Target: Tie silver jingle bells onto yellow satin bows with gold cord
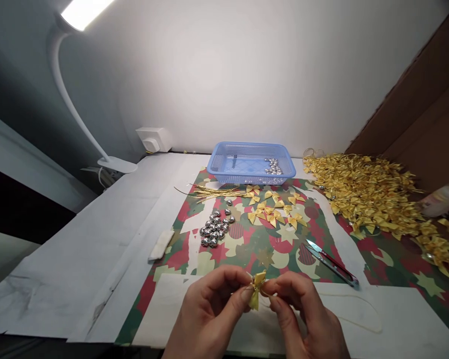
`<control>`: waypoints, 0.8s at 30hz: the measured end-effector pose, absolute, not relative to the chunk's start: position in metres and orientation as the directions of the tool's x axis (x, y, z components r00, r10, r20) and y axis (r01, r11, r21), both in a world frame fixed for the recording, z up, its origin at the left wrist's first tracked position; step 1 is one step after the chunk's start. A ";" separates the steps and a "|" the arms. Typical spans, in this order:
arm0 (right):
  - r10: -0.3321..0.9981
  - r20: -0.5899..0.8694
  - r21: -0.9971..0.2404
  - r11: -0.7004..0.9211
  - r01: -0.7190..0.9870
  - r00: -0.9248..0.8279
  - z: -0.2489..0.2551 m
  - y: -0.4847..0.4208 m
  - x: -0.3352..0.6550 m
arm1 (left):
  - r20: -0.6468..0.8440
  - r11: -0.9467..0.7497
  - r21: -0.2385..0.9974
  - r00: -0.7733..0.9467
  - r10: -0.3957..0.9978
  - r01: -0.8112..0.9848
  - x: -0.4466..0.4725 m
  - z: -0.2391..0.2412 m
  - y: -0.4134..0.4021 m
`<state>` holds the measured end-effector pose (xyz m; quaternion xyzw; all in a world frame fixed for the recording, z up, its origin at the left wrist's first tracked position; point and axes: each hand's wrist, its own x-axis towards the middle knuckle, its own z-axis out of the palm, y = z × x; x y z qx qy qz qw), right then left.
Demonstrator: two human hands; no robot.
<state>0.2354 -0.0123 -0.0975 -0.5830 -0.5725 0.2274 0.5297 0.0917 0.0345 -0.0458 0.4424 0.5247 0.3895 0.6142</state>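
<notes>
Gold bow (259,289): located at the near edge of the worktop (78,239), raised in front of the person, between the two hands. Bow stands roughly on end, one loop up, a tail pointing down.

Left hand (217,304): thumb and fingertips pinched on the bow's left side. Right hand (307,311): thumb and forefinger drawn close together at the bow's right side, forefinger bent; cannot tell what lies between these fingertips. The hands are near each other, with the bow bridging the gap.

Beneath: white sheet (396,304). Pale cord (359,297) lies on it in a long loop, right of the right hand; its other end is hidden.

Beyond the sheet: patterned paper (243,254) in red, green and cream. Snips (333,264) rest at its right, blades pointing away and leftward. Silver bells (215,227) clustered left of centre, a few apart at the top. Behind them, a bundle of gold ties (217,192); to the right, a scatter of loose bows (275,214).

Farther back: blue basket (251,179), more small silver pieces inside, mostly at its right end. Large heap of gold bows (362,189) at far right, beside brown cardboard (407,99). Left side: folded white pad (161,245); behind, lit desk lamp (117,164) and white box (154,139) near the wall.
</notes>
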 end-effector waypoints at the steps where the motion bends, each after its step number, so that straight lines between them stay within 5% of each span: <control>1: 0.890 0.406 -0.835 0.270 0.479 0.208 -0.096 -0.011 0.237 | -0.283 0.285 0.958 0.139 0.949 0.003 0.092 -0.046 0.034; 9: 0.776 0.631 -0.572 0.477 0.667 -0.014 -0.093 0.009 0.237 | -0.146 0.112 0.972 0.157 0.977 0.208 0.095 -0.056 0.032; 19: 0.809 0.547 -0.812 0.450 0.370 0.215 -0.089 0.011 0.237 | -0.054 0.013 0.966 0.150 0.987 0.258 0.091 -0.065 0.035; 24: 0.838 0.540 -0.794 0.479 0.375 0.074 -0.100 0.013 0.242 | -0.007 -0.030 0.965 0.137 0.991 0.261 0.093 -0.063 0.033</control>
